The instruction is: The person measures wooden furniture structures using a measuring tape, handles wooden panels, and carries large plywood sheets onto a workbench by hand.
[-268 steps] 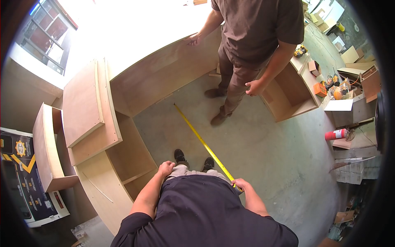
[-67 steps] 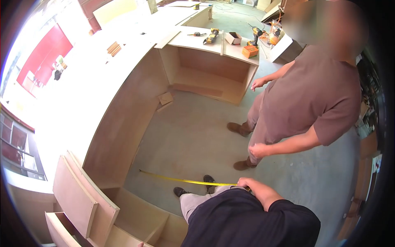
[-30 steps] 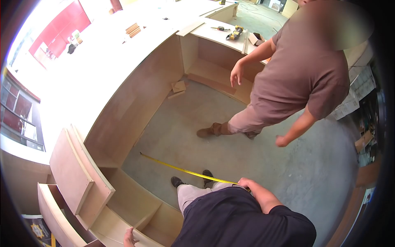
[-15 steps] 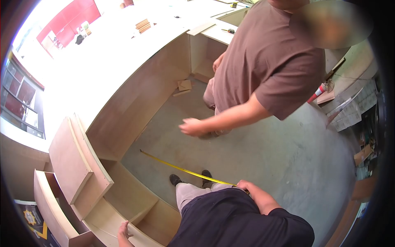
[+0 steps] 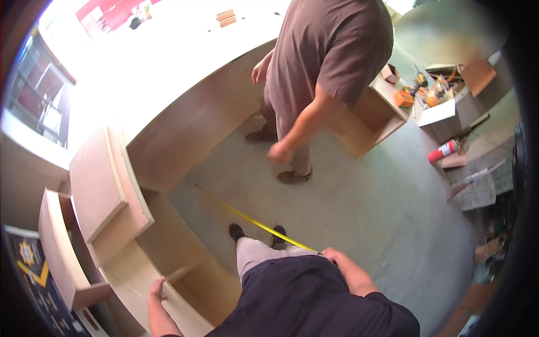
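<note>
My right hand is closed at my waist, around the end of a tape measure. Its body is mostly hidden by my fingers. The yellow blade stretches out past my shoes toward the curved cabinet, its far end thin and unsupported by any hand I can see. My left hand rests by the edge of the low wooden counter, fingers apart and gripping nothing. Below that counter, open plywood compartments face the floor.
A co-worker in a brown shirt stands ahead, inside the curved plywood cabinet. Curved panels stand at left. On the right are an open wooden box, power tools and a red fire extinguisher.
My view has turned, bringing the tools at right into sight. The co-worker appears further left, arm lowered. My left hand shows higher, at the counter edge; the tape stays extended.
</note>
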